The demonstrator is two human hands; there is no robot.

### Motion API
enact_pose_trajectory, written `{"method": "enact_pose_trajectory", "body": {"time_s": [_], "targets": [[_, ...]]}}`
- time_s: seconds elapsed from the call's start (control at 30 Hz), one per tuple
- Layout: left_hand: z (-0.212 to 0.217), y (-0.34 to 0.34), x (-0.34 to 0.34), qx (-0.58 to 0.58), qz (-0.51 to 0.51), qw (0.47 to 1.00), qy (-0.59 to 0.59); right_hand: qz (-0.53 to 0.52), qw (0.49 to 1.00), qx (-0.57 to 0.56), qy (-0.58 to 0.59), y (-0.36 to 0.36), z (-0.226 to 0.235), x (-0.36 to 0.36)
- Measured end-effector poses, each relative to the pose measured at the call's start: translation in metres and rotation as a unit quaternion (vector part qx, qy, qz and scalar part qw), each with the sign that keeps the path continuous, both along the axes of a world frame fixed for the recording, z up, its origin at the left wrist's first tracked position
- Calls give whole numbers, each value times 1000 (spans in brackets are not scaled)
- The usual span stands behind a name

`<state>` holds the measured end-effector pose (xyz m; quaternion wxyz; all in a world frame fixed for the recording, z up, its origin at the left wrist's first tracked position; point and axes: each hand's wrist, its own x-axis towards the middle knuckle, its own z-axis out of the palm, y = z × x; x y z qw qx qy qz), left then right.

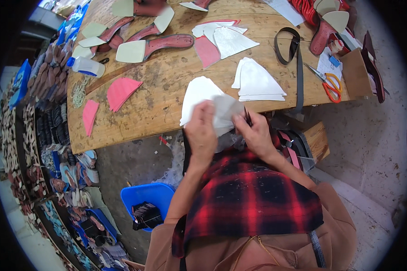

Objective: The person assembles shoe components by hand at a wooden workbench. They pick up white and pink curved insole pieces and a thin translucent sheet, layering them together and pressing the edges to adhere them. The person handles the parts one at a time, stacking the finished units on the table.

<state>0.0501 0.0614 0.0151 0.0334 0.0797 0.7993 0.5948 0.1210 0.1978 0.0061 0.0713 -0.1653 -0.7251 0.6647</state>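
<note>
My left hand (201, 132) and my right hand (255, 133) both grip a thin white cut sheet piece (222, 113) just in front of the wooden table's near edge (135, 131). A small dark tool (248, 117) sticks up between the fingers of my right hand, touching the piece. Under the held piece, another white fan-shaped piece (196, 92) lies on the table. A stack of white triangular pieces (257, 83) rests just beyond my right hand. A red and black checked cloth (253, 198) covers my lap.
Pink cut pieces (121, 91) lie at the table's left, shoe soles with insoles (154, 45) at the back. Orange-handled scissors (329, 81) and a black strap (298, 67) are at the right. A blue bin (149, 196) stands on the floor; racks of footwear (54, 149) line the left.
</note>
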Motion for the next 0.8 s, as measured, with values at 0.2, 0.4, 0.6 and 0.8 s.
{"method": "enact_pose_trajectory", "body": {"time_s": [0.2,0.4,0.6,0.8], "targets": [[24,-83,-70,179,171,968,35,103,939,244,-217,38,-61,71],[5,-48,-47,211,-46,967,-137,-37,967,249,49,37,22,32],[10,-11,-22,386,-141,855,-316,63,997,42,-26,40,40,-1],[-21,-3,6,643,-146,617,-429,-40,998,-51,1,15,9,1]]}}
